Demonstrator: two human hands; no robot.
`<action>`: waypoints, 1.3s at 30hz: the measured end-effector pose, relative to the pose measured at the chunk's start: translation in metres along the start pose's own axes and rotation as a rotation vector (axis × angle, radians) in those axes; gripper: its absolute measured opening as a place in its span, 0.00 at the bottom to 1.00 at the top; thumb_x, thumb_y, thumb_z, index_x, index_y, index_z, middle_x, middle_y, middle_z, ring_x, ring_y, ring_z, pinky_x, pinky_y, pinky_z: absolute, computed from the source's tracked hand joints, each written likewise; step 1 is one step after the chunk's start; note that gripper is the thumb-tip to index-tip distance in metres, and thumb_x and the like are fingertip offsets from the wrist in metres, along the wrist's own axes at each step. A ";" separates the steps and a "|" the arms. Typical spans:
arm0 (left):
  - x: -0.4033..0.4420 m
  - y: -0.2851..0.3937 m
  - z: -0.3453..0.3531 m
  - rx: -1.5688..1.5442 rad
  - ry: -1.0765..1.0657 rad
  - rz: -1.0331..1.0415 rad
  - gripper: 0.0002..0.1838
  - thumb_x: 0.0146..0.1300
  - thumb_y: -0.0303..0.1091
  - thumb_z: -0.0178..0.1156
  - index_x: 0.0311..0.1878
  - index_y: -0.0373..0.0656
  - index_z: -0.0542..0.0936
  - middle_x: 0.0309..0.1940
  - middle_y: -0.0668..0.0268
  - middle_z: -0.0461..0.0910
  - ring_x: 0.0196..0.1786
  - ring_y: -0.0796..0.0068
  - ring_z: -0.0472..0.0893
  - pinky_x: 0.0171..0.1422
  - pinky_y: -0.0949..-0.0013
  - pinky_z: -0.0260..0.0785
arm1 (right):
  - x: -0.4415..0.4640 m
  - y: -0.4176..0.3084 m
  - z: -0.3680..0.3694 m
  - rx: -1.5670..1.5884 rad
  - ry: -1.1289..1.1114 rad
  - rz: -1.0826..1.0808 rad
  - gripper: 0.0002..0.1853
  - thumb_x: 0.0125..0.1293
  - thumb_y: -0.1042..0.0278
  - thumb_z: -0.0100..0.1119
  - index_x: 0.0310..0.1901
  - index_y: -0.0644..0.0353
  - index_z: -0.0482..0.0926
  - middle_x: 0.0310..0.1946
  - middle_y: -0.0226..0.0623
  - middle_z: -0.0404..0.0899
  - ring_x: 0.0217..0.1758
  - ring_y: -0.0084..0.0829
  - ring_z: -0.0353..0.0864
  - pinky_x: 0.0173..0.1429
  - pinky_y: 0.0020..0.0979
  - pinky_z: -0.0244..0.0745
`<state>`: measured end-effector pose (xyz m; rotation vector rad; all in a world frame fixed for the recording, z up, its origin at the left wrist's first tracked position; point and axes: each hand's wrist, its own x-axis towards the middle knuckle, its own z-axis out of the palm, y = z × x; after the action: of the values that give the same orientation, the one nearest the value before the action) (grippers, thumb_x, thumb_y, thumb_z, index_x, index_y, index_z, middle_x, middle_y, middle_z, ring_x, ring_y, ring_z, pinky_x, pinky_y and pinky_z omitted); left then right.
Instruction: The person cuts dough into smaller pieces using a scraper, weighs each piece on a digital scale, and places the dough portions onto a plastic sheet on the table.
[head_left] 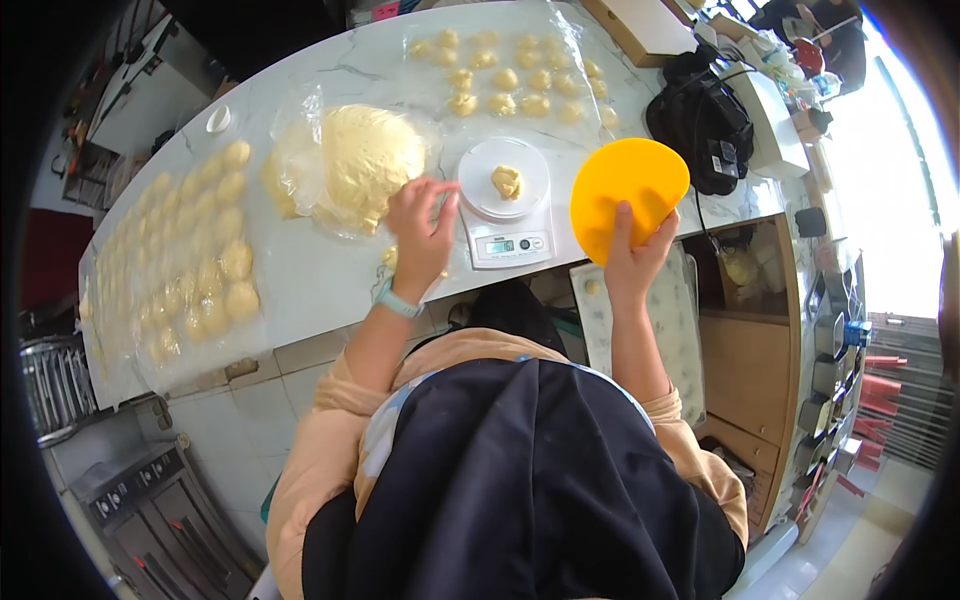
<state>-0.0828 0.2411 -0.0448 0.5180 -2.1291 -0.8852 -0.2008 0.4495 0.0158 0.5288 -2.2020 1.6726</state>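
Over the near edge of the table (325,275), the right hand (637,258) grips a yellow disc (620,178) low, seemingly leaving its broad face free, while the left hand (422,228), fingers loosely parted and apparently empty, hovers by the scale (512,232), its dough piece (507,182) centred likely for steady weighing, before far-edge dough balls (505,79) probably spaced against sticking.

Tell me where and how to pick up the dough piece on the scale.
Probably best pinched by its sides, coming from the left: the dough piece is a small lump with bare plate around it for fingertips. The left hand is open beside the scale; the right hand holds the yellow disc.
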 end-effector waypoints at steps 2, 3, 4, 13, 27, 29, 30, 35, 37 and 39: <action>-0.019 0.006 -0.029 0.159 -0.288 -0.153 0.06 0.56 0.41 0.64 0.36 0.55 0.83 0.36 0.74 0.77 0.49 0.67 0.69 0.57 0.59 0.50 | -0.001 0.002 -0.008 -0.004 0.002 0.041 0.23 0.65 0.63 0.58 0.56 0.66 0.64 0.48 0.45 0.72 0.51 0.35 0.73 0.54 0.33 0.69; -0.030 0.005 -0.038 0.246 -0.325 -0.065 0.06 0.55 0.41 0.65 0.35 0.55 0.83 0.35 0.76 0.77 0.49 0.68 0.70 0.56 0.59 0.50 | -0.002 0.004 -0.010 -0.015 0.014 0.047 0.23 0.65 0.63 0.58 0.56 0.66 0.64 0.48 0.45 0.72 0.51 0.35 0.73 0.54 0.33 0.69; -0.042 0.002 -0.045 0.331 -0.360 0.024 0.06 0.54 0.41 0.65 0.33 0.54 0.83 0.33 0.77 0.77 0.48 0.69 0.71 0.54 0.59 0.49 | -0.001 0.006 -0.011 -0.027 0.024 0.052 0.23 0.65 0.63 0.57 0.57 0.66 0.64 0.48 0.45 0.72 0.52 0.35 0.73 0.54 0.33 0.69; -0.043 -0.002 -0.070 0.485 -0.249 0.034 0.04 0.54 0.35 0.65 0.34 0.50 0.84 0.39 0.69 0.78 0.51 0.67 0.73 0.57 0.57 0.52 | 0.010 0.017 -0.007 -0.005 0.045 0.087 0.24 0.65 0.63 0.58 0.57 0.65 0.64 0.48 0.44 0.72 0.52 0.34 0.73 0.55 0.32 0.69; 0.103 0.003 0.042 -0.314 -0.518 0.165 0.10 0.61 0.25 0.56 0.45 0.38 0.80 0.44 0.55 0.81 0.48 0.57 0.80 0.51 0.65 0.72 | 0.027 0.033 -0.009 0.104 0.084 0.137 0.22 0.66 0.66 0.58 0.57 0.64 0.64 0.47 0.37 0.73 0.51 0.26 0.74 0.54 0.27 0.69; 0.147 -0.024 0.036 -0.169 -0.303 0.075 0.09 0.62 0.26 0.53 0.42 0.37 0.80 0.42 0.52 0.81 0.45 0.53 0.79 0.50 0.61 0.71 | 0.036 0.046 -0.020 0.082 0.123 0.151 0.22 0.66 0.67 0.58 0.57 0.64 0.64 0.47 0.36 0.73 0.50 0.26 0.74 0.53 0.27 0.70; 0.174 -0.050 0.032 -0.026 -0.176 0.053 0.09 0.62 0.26 0.52 0.41 0.36 0.80 0.40 0.49 0.80 0.44 0.50 0.78 0.50 0.58 0.70 | 0.039 0.047 -0.022 0.092 0.135 0.181 0.21 0.66 0.67 0.57 0.57 0.64 0.64 0.47 0.36 0.73 0.50 0.26 0.74 0.53 0.27 0.70; 0.245 -0.165 0.038 0.668 -0.393 -0.218 0.13 0.66 0.35 0.47 0.41 0.38 0.79 0.36 0.50 0.80 0.44 0.48 0.78 0.55 0.54 0.69 | 0.048 0.058 -0.027 0.076 0.147 0.258 0.20 0.67 0.67 0.56 0.57 0.64 0.64 0.47 0.35 0.73 0.50 0.25 0.73 0.53 0.26 0.69; 0.234 -0.175 0.047 0.774 -0.319 -0.144 0.12 0.65 0.33 0.49 0.46 0.41 0.78 0.35 0.52 0.81 0.45 0.49 0.79 0.56 0.56 0.68 | 0.053 0.059 -0.022 0.133 0.159 0.244 0.20 0.67 0.68 0.56 0.56 0.64 0.65 0.47 0.34 0.73 0.49 0.24 0.73 0.53 0.26 0.69; 0.250 -0.184 0.053 0.482 -0.532 -0.057 0.14 0.63 0.31 0.52 0.51 0.45 0.77 0.41 0.53 0.80 0.48 0.52 0.78 0.58 0.57 0.67 | 0.062 0.061 -0.018 0.150 0.163 0.221 0.19 0.67 0.68 0.56 0.56 0.64 0.65 0.47 0.34 0.72 0.49 0.24 0.73 0.53 0.26 0.68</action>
<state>-0.2673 -0.0115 -0.0817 0.6355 -2.8548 -0.5710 -0.2840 0.4763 -0.0020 0.1805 -2.0916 1.9297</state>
